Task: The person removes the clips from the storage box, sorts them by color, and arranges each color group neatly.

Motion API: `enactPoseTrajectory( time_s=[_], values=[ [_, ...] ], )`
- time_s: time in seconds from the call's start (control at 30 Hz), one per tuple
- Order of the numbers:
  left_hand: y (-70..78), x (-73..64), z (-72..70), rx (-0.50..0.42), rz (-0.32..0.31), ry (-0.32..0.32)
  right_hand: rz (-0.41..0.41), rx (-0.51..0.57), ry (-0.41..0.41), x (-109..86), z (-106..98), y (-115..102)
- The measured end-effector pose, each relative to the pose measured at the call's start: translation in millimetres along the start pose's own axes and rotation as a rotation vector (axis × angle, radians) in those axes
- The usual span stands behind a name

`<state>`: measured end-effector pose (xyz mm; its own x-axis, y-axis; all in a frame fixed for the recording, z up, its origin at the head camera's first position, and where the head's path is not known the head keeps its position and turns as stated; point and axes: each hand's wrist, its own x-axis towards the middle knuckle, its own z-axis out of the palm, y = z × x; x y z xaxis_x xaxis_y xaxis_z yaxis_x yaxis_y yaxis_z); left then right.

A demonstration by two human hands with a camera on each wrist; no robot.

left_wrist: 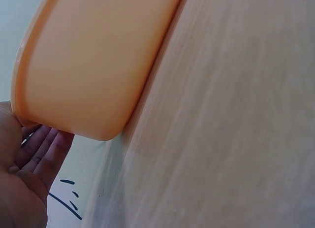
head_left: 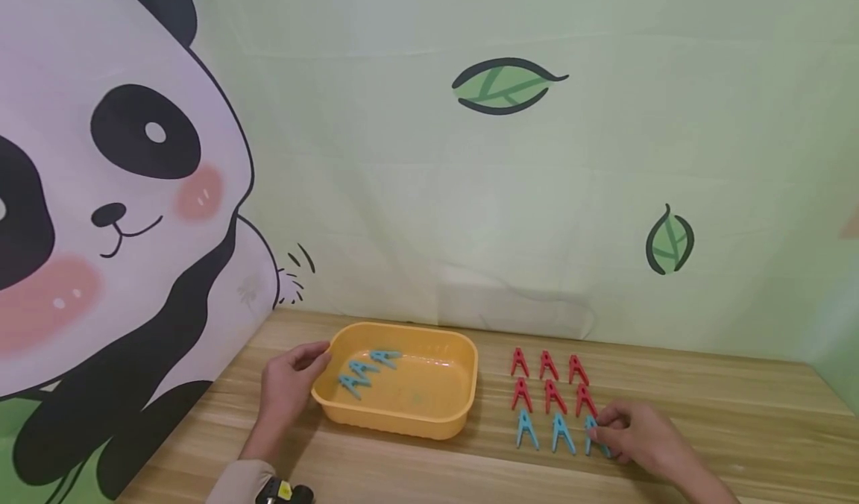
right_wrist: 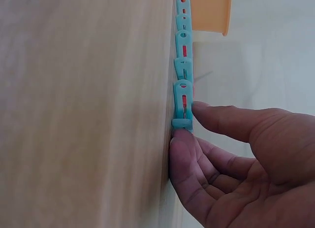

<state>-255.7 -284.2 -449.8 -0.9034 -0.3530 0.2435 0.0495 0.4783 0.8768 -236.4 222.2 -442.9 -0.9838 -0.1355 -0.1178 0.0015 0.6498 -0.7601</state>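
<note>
A yellow plastic basin (head_left: 429,429) stands on the table, with three blue clothespins (head_left: 363,368) lying in its left part. My left hand (head_left: 288,385) holds the basin's left end at the rim. In the left wrist view, its fingers (left_wrist: 51,156) lie against the outside of the end wall. To the right of the basin, red clothespins (head_left: 520,395) lie in two rows, with a row of three blue clothespins (head_left: 562,435) in front. Thumb and forefinger of my right hand (head_left: 637,437) pinch the rightmost blue clothespin (right_wrist: 183,102), partly covering it in the head view.
The wood-grain table (head_left: 403,470) runs back to a pale green wall cloth (head_left: 376,191) with printed leaves. A large printed panda (head_left: 221,265) covers the left side. A black device (head_left: 285,491) sits at my left wrist.
</note>
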Motion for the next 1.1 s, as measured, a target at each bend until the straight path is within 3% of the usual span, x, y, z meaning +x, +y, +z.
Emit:
enactPoseTrajectory(
  time_s=[0.57, 0.73, 0.9, 1.1],
  values=[
    [-1.8, -0.7, -3.6, -0.011, 0.002, 0.006, -0.028, 0.004, 0.017, 0.5, 2.8, -3.8],
    [-1.2, -1.5, -2.9, -0.013, 0.003, 0.004, -0.071, -0.057, 0.050, -1.4, 0.4, -7.4],
    [-1.3, -1.2, -1.5, -0.006, 0.005, 0.007, -0.115, -0.160, 0.110, -0.4, -1.8, -18.5],
    [-2.1, 0.1, -0.3, -0.013, 0.010, 0.005, -0.203, -0.137, 0.146, 1.6, 5.1, -43.1]
  ],
)
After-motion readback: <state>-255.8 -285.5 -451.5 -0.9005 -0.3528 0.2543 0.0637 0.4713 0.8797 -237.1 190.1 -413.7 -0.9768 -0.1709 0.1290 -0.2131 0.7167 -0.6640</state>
